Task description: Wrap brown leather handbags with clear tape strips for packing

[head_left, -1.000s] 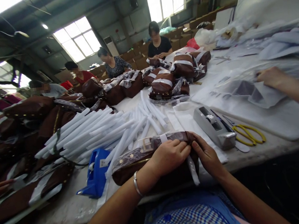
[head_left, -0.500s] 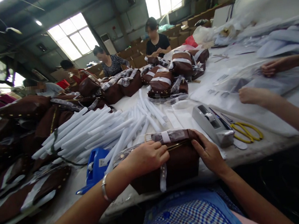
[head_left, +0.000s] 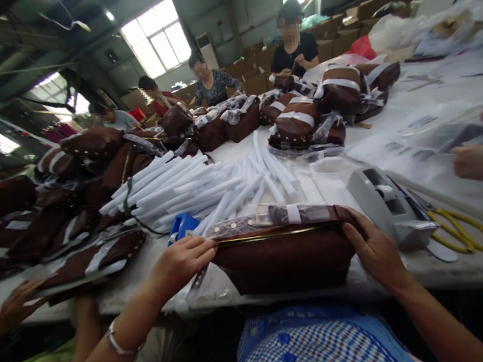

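Observation:
A brown bag (head_left: pixel 283 256) with a gold zipper along its top and a plastic-wrapped strap lies at the near edge of the table (head_left: pixel 230 148). My left hand (head_left: pixel 181 263) pinches the bag's left end, fingers closed on the zipper end. My right hand (head_left: pixel 374 251) grips the bag's right end, thumb on top and fingers curled round the side. A white band crosses the wrapped strap (head_left: pixel 291 215) near the buckle.
White paper rolls (head_left: pixel 191 188) fan out behind the bag. A grey tape dispenser (head_left: pixel 387 207) and yellow scissors (head_left: pixel 464 231) lie at right. Piles of brown bags (head_left: pixel 312 111) fill the left and far side. Other people's hands (head_left: pixel 479 164) work at right; another hand (head_left: pixel 16 302) is at left. Several people sit across the table.
My hands have spread apart from the bag's middle to its two ends. The bag now lies stretched out lengthways with its zipper line showing. The view has swung left.

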`<state>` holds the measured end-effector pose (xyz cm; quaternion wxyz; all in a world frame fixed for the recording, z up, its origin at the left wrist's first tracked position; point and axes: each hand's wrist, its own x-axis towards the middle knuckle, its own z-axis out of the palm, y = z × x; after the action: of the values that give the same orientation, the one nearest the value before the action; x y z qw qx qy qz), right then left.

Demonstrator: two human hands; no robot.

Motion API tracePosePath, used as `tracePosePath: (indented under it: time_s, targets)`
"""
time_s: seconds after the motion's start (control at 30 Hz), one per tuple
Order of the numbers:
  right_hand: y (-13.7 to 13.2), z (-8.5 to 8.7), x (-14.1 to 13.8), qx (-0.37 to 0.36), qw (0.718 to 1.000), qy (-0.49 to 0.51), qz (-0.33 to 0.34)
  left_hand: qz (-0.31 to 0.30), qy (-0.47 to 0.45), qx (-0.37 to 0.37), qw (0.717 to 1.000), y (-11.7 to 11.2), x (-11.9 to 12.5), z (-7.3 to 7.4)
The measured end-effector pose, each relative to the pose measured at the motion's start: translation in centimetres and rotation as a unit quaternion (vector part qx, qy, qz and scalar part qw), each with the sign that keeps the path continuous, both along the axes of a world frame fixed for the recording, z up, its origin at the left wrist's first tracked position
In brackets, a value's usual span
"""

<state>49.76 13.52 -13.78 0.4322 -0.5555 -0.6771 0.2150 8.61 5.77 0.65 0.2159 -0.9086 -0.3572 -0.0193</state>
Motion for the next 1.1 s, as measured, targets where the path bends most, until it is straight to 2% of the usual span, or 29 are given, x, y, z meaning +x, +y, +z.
tracePosePath:
  time_s: [0.1, 0.23, 0.3, 0.37, 0.47, 0.6, 0.73, 0.83, 0.93, 1.0, 1.1]
  targets:
    - [-0.6, 0.6, -0.3, 0.024, 0.999, -0.043, 0.011, 0.046, -0.03, 0.0, 0.998, -1.3, 0.1, -0.8]
    - [-2.1, 3.0, -1.2, 0.186, 0.978, -0.092, 0.005, 0.106, -0.124, -0.031, 0.986, -2.6, 2.7, -1.9]
    - [-2.6, 4.6, -2.3, 0.256, 0.958, -0.1, 0.086, 0.108, -0.173, -0.043, 0.978, -3.0, 4.5, -2.4]
    - [-2.7, 5.9, -3.8, 0.28, 0.929, -0.111, 0.214, 0.109, -0.192, -0.041, 0.975, -3.0, 6.1, -2.9]
    - [-2.3, 7.1, -6.4, 0.272, 0.88, -0.156, 0.356, 0.123, -0.171, -0.02, 0.977, -3.0, 7.7, -3.4]
    - [-1.5, 7.8, -9.2, 0.266, 0.838, -0.25, 0.405, 0.178, -0.143, -0.025, 0.973, -3.5, 8.5, -3.7]
    - [-1.2, 8.6, -10.4, 0.224, 0.801, -0.307, 0.463, 0.214, -0.138, -0.078, 0.964, -3.9, 8.6, -3.4]
    - [-1.1, 9.5, -10.8, 0.155, 0.776, -0.33, 0.514, 0.187, -0.15, -0.112, 0.964, -3.8, 8.1, -2.9]
    - [-0.9, 10.6, -11.5, 0.083, 0.76, -0.353, 0.539, 0.125, -0.18, -0.136, 0.966, -3.8, 7.3, -2.5]
    - [-0.9, 11.2, -12.5, 0.049, 0.76, -0.386, 0.521, 0.085, -0.2, -0.137, 0.967, -3.9, 7.0, -2.4]
    - [-1.2, 11.5, -14.5, 0.037, 0.758, -0.445, 0.476, 0.042, -0.196, -0.119, 0.972, -4.3, 7.0, -2.6]
